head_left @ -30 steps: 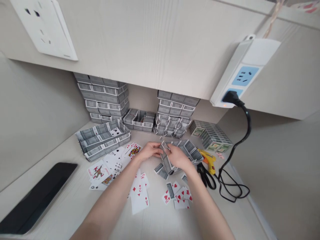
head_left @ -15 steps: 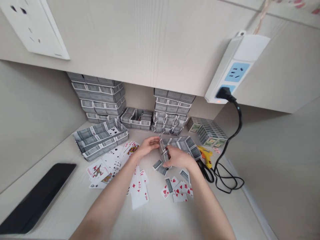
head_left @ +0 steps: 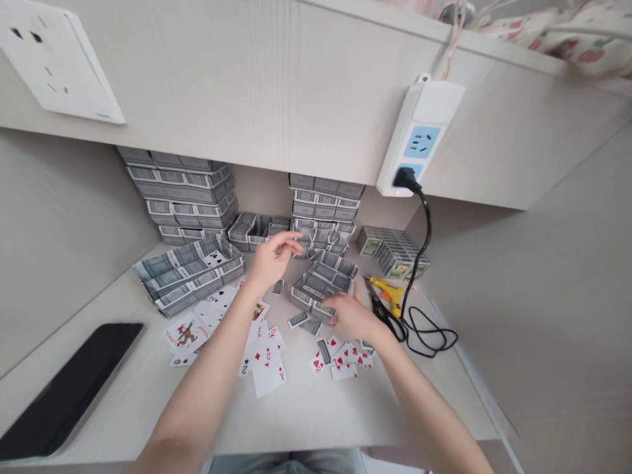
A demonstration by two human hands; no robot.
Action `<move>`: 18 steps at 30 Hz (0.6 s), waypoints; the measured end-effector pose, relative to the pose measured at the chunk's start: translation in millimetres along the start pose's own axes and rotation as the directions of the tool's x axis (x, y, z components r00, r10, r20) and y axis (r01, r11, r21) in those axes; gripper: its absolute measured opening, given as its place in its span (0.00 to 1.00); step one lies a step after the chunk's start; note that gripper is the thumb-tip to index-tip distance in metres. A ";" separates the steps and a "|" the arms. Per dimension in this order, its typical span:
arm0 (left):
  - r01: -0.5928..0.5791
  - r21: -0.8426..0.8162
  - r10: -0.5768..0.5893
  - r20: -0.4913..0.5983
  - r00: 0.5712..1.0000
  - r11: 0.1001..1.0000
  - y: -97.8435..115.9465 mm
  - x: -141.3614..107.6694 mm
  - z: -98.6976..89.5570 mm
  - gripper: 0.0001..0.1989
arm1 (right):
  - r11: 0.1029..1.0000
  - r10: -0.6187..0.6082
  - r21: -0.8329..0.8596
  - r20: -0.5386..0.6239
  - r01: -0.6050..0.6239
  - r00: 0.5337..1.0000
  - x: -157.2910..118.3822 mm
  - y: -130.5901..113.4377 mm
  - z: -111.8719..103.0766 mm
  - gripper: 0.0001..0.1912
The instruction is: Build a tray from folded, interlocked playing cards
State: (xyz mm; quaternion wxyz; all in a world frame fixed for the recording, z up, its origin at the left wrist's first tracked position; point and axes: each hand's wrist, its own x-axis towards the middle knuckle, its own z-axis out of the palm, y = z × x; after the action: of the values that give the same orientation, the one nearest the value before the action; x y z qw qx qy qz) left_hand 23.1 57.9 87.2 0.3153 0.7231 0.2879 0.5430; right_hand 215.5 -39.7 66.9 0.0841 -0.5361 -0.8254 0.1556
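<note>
A small open-topped box (head_left: pixel 323 280) made of folded playing cards sits at the middle of the desk. My right hand (head_left: pixel 353 316) is at its near right corner, thumb and fingers around the wall. Off the box's left side, my left hand (head_left: pixel 272 260) hovers with loosely bent fingers apart and nothing in them. Folded card pieces (head_left: pixel 309 322) lie just in front of the box. Loose red heart cards (head_left: pixel 343 359) are spread nearer to me. More face-up cards (head_left: pixel 266 359) lie partly hidden under my left forearm.
A longer card box (head_left: pixel 192 273) stands left, before tall stacks of card boxes (head_left: pixel 182 191). Scissors (head_left: pixel 385 316), a yellow glue gun (head_left: pixel 390 293) and a black cord (head_left: pixel 429 336) lie right. A black phone-like slab (head_left: pixel 74 388) lies left; a power strip (head_left: pixel 419 135) hangs above.
The box has turned and now rests flatter, its inside more visible. My left hand has lifted away to the left; my right hand stays at the box. The view has shifted.
</note>
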 end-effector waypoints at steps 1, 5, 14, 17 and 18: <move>-0.021 0.065 0.017 0.061 0.998 0.998 12.5 -1.1 -3.6 0.17 | 1.000 -0.005 0.020 -0.045 0.005 0.999 -3.4 3.6 -0.5 0.14; -0.155 0.270 0.013 0.463 0.886 0.950 33.4 -19.9 -7.9 0.19 | 0.989 0.022 0.145 -0.217 0.010 0.976 -12.0 16.7 7.9 0.23; -0.221 0.424 -0.039 0.525 0.850 0.879 -3.5 -66.0 18.0 0.09 | 0.922 0.014 0.344 -0.492 0.180 0.871 -20.0 29.7 47.6 0.13; -0.224 0.394 -0.012 0.515 0.857 0.891 -5.1 -75.6 18.8 0.07 | 0.895 0.039 0.400 -0.513 0.199 0.857 -21.1 31.3 49.0 0.08; -0.212 0.386 -0.009 0.498 0.867 0.898 -6.2 -79.0 18.9 0.07 | 0.889 0.048 0.412 -0.517 0.199 0.855 -21.1 31.5 49.2 0.07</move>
State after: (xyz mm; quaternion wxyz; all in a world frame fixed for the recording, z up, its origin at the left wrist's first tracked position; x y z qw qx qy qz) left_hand 21.6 -0.8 30.8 0.1810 0.9021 0.2718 0.2822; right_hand 236.2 -55.3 10.4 0.4293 -0.4896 -0.7346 0.1908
